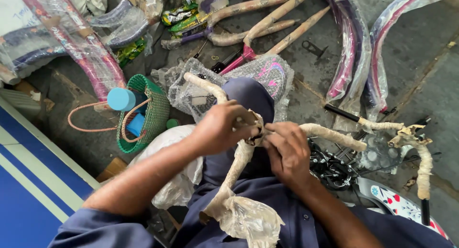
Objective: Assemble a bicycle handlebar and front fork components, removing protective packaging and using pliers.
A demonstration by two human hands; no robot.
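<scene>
Dead centre over the lap, both hands are working on a paper-wrapped handlebar (239, 157), a curved bar bound in tan paper strip. Left hand (221, 128) is closing around the bar from 10 o'clock, fingers curled over the junction where the wrapping is bunching up. Right hand (287, 150) is pinching at the same junction from 3 o'clock, fingertips (272, 129) gripping a torn edge of paper. Both are clenching on the bar or its wrap, neither is lying open.

Progress, judging by the look: unwrapping is only starting. A crumpled wad of loose plastic and paper (248, 219) is hanging off the lower end at 6 o'clock, so some covering is coming away, but the upper arm toward 11 o'clock and the arm running out to 3 o'clock are showing full wrap (most of the bar is covered).

Around it on the concrete floor (420, 61): a green woven basket (155, 114) at 9 o'clock carrying a light-blue capped bottle (121, 99); a bubble-wrapped part (267, 73) at 12 o'clock; a pink frame with paper-wrapped tubes (267, 23) further up; plastic-sleeved rims (351, 47) at 1 o'clock; a second wrapped handlebar (423, 162) at 3 o'clock, near a white flowered mudguard (399, 205) at 4 o'clock.
</scene>
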